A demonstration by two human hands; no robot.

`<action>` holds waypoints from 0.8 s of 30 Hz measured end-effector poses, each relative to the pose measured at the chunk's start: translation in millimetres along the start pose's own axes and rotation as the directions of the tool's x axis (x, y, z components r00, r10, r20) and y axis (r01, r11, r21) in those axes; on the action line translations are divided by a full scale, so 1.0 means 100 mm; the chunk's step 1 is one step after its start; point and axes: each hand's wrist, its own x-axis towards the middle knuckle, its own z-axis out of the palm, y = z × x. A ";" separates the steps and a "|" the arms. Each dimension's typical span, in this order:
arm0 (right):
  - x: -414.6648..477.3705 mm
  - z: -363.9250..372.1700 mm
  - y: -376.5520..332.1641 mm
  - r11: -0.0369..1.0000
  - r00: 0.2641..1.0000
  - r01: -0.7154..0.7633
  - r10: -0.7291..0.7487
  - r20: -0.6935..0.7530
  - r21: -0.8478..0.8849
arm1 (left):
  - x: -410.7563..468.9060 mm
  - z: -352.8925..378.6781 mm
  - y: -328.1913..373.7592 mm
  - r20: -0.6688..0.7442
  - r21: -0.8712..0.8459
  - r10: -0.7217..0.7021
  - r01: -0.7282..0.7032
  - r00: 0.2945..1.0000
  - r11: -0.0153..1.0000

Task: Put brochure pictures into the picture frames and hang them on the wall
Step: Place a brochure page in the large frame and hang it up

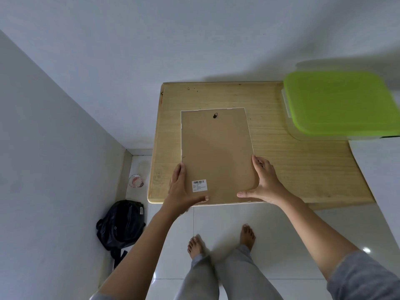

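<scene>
A picture frame [216, 152] lies face down on the wooden table [281, 169], its brown backing board up, with a small black hanger near the top and a barcode sticker near the bottom left. My left hand [181, 189] grips the frame's lower left edge, thumb lying across the backing. My right hand [264, 182] holds the lower right edge the same way. The frame's near edge reaches the table's front edge. No brochure picture is visible.
A container with a green lid [339, 105] sits at the table's back right. A white sheet or panel [378, 169] covers the right side. On the tiled floor to the left lie a black bag [121, 224] and a small tape roll [136, 180]. Grey walls enclose the corner.
</scene>
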 end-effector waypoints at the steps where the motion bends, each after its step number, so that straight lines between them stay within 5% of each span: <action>1: 0.01 0.01 0.00 1.000 1.000 -0.004 0.004 0.001 -0.004 | 0.00 0.01 0.01 -0.011 -0.002 0.000 0.000 1.000 1.000; 13: 0.05 0.05 -0.03 0.999 0.998 -0.046 0.046 -0.030 0.001 | 0.01 0.01 0.02 -0.033 0.000 0.010 -0.010 0.999 1.000; 24: 0.03 0.07 0.08 0.972 0.996 -0.050 0.066 -0.064 0.230 | 0.03 0.11 0.09 -0.132 -0.006 -0.027 0.026 0.991 1.000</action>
